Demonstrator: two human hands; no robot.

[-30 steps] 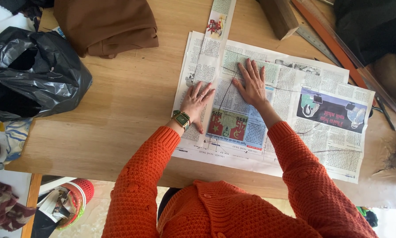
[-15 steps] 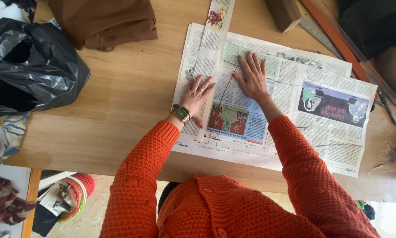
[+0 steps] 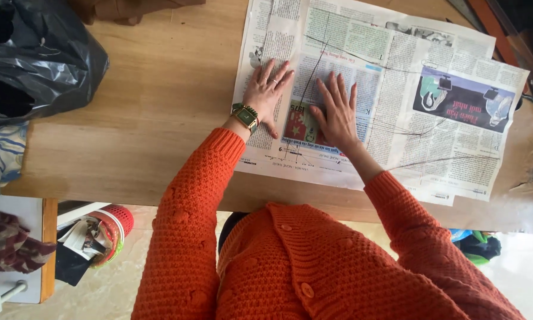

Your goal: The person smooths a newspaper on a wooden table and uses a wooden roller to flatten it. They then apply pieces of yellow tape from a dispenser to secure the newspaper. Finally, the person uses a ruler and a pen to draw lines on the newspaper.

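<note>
Left hand and right hand spread wide, palms flat on newspaper covering wooden desk; black plastic bag at left; pale tiled floor below.

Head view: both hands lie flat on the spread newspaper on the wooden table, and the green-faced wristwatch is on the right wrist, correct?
Not quite. The green-faced wristwatch is on the left wrist, not the right. The head view shows it so. The rest stands: the left hand and right hand lie flat on the spread newspaper on the wooden table.
</note>
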